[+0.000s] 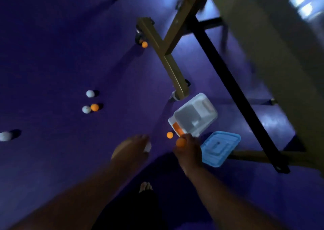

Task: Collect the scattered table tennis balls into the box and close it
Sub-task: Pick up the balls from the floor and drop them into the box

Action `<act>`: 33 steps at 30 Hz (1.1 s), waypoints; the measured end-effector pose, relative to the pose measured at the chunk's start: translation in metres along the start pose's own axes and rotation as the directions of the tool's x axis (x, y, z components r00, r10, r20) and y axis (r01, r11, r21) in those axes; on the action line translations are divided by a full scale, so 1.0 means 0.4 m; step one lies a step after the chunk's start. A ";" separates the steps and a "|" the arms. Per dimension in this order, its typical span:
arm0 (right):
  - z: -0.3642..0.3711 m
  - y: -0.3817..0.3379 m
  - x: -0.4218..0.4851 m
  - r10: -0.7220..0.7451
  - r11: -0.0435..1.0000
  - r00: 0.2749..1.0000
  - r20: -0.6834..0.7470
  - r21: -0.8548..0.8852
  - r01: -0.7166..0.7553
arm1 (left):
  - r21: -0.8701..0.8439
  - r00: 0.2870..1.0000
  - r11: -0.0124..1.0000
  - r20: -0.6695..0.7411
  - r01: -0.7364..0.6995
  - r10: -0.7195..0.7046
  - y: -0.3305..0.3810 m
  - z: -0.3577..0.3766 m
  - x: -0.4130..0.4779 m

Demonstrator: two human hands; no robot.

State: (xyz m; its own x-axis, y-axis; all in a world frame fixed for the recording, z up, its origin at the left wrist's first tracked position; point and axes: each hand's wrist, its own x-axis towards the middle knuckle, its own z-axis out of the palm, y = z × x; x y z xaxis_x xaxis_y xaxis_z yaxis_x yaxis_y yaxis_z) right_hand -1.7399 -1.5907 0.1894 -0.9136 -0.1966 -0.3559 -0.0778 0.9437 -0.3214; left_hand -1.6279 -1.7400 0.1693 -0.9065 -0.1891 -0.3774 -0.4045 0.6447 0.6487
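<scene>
Your right hand (pixel 188 152) grips 1 orange ball (pixel 181 142); your left hand (pixel 131 150) curls round 1 white ball (pixel 147 147). Just beyond the right hand sits 1 clear plastic box (pixel 194 114), rectangular with rounded corners; there's orange inside, count unclear. 1 blue moulded lid (pixel 219 148) lies beside it, off. On the purple floor (pixel 52 54): 3 loose orange balls (pixel 94 107), 3 loose white balls (pixel 90 93), all smooth and round.

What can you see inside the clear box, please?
Orange balls show in the near corner of the clear box. How many is unclear: its wall blurs them and the right hand overlaps that corner.
</scene>
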 end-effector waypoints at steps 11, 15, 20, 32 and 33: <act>0.252 0.289 0.417 0.034 0.999 0.952 -0.305 0.018 -0.030 | -0.111 0.953 0.953 -0.150 -0.282 0.264 -0.103 0.281 0.504; 0.303 0.365 0.496 0.048 0.994 0.912 -0.408 0.108 -0.004 | -0.125 0.948 0.948 -0.170 -0.292 0.269 -0.074 0.329 0.605; 0.331 0.432 0.508 0.050 0.979 0.877 -0.477 0.197 0.051 | -0.063 0.919 0.921 -0.116 -0.385 0.377 -0.006 0.368 0.718; 0.438 0.452 0.406 -0.242 0.941 0.800 -0.549 0.070 0.332 | 0.099 0.887 0.909 -0.198 -0.405 0.417 -0.064 0.361 0.664; 0.457 0.445 0.400 -0.340 0.911 0.752 -0.565 -0.001 0.412 | 0.120 0.895 0.915 -0.192 -0.386 0.403 -0.088 0.354 0.651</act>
State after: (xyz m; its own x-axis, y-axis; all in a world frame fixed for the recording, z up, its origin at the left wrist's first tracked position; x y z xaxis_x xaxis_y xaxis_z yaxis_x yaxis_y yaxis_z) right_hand -1.8269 -1.5028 -0.0851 -0.8856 -0.3187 0.3378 -0.4478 0.7790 -0.4390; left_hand -1.8327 -1.7069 -0.0455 -0.9974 -0.0521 0.0503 -0.0060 0.7513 0.6599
